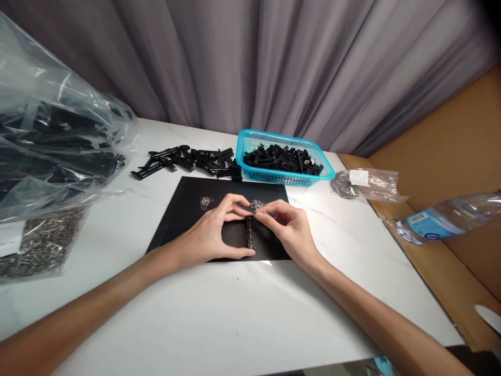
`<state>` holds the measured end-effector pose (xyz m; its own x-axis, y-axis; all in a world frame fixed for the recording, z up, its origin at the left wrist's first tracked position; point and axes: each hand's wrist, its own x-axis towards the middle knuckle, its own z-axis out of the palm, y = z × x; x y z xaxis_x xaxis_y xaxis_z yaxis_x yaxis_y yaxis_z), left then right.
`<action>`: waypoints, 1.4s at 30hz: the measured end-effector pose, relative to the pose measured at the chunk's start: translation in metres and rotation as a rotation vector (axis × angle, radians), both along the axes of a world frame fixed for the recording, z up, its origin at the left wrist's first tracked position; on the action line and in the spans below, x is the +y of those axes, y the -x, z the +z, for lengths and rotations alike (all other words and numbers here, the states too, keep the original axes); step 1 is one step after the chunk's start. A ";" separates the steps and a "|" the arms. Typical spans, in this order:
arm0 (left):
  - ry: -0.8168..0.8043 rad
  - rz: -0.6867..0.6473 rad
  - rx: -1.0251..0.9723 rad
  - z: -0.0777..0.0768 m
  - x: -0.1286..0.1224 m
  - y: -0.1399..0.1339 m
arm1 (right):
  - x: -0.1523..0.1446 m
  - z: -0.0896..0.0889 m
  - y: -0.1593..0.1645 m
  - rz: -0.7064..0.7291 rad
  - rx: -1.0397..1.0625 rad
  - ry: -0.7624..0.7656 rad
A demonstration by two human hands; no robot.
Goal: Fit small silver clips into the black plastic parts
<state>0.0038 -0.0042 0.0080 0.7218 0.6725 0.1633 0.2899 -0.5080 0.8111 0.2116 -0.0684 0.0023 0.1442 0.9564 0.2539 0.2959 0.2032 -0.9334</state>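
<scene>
A narrow black plastic part (pixel 249 233) stands lengthwise over the black mat (pixel 172 219). My left hand (pixel 213 230) grips it end to end, thumb at the near end and fingers at the far end. My right hand (pixel 287 227) is closed in a pinch at the part's far end; whatever sits between its fingertips is too small to make out. Just beyond the hands lie two small piles of metal pieces, a left pile (pixel 205 202) and a right pile (pixel 257 204), the right one partly hidden by my fingers.
Loose black plastic parts (pixel 195 159) lie behind the mat, beside a blue basket (pixel 285 180) of similar parts. Clear bags stand left: a large one (pixel 62 141) and one of metal pieces (pixel 47 240). At right are a small bag (pixel 376 185), a plastic bottle (pixel 442 222) and cardboard (pixel 442 141).
</scene>
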 end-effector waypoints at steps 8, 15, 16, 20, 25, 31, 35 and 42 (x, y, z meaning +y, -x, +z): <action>-0.023 0.003 0.011 -0.001 0.000 -0.001 | 0.002 -0.006 0.005 0.012 -0.024 -0.026; -0.035 -0.009 -0.017 -0.005 0.001 0.000 | -0.003 -0.012 0.013 -0.018 -0.186 -0.181; -0.037 -0.009 -0.018 -0.005 0.001 0.000 | -0.004 -0.012 0.013 -0.019 -0.201 -0.194; -0.040 0.008 -0.010 -0.005 0.001 0.000 | -0.004 -0.010 0.011 -0.014 -0.223 -0.217; -0.046 0.009 -0.002 -0.004 0.001 -0.001 | -0.002 -0.007 0.007 0.009 -0.197 -0.190; -0.045 -0.011 -0.011 -0.005 0.001 -0.001 | -0.004 -0.011 0.009 0.006 -0.252 -0.210; -0.043 -0.010 -0.006 -0.005 0.000 -0.001 | -0.006 -0.014 0.012 -0.031 -0.349 -0.234; -0.052 -0.005 0.025 -0.003 -0.002 -0.001 | -0.007 -0.017 0.013 -0.091 -0.559 -0.309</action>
<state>0.0049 -0.0066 0.0046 0.7296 0.6598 0.1797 0.3069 -0.5508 0.7762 0.1988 -0.0753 -0.0147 -0.0125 0.8176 0.5757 0.7491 0.3890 -0.5362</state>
